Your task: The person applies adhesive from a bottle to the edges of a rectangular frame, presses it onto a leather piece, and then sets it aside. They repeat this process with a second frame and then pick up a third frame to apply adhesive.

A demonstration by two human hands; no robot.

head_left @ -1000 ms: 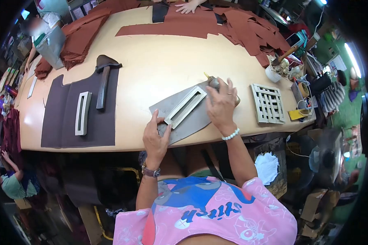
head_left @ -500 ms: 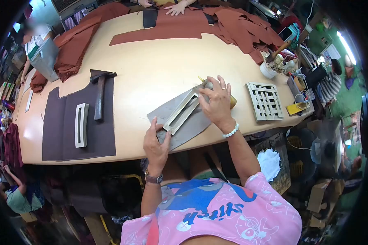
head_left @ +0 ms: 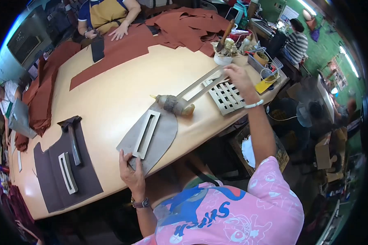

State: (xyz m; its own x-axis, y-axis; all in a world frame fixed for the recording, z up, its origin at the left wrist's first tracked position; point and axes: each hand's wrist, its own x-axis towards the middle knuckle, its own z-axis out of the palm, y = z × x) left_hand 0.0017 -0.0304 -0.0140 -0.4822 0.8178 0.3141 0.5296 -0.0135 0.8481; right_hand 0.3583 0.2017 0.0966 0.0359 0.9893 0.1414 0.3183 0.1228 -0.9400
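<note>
My right hand (head_left: 239, 81) is closed on one end of a long, pale slotted frame (head_left: 192, 85), raised above the table and smeared by motion. A second pale slotted frame (head_left: 148, 132) lies on a grey material piece (head_left: 163, 136). Thumb and fingers of my left hand (head_left: 133, 175) grip this frame's lower end. Just beyond the grey piece rests a rounded, tape-wrapped object (head_left: 173, 104) with a yellow tip. Behind the raised frame sits a criss-cross stack of pale frames (head_left: 227, 97).
At left, a dark material piece (head_left: 49, 171) bears a hammer (head_left: 73, 143) and another slotted frame (head_left: 67, 173). A white tub (head_left: 223, 59) and a wire-filled bin (head_left: 265, 61) stand at the right. Across the table (head_left: 110, 98), a co-worker's hand (head_left: 119, 31) presses reddish-brown material (head_left: 110, 59).
My right hand has lifted one frame off the grey piece and moved right with it. The other frame stays under my left hand. The whole view has turned.
</note>
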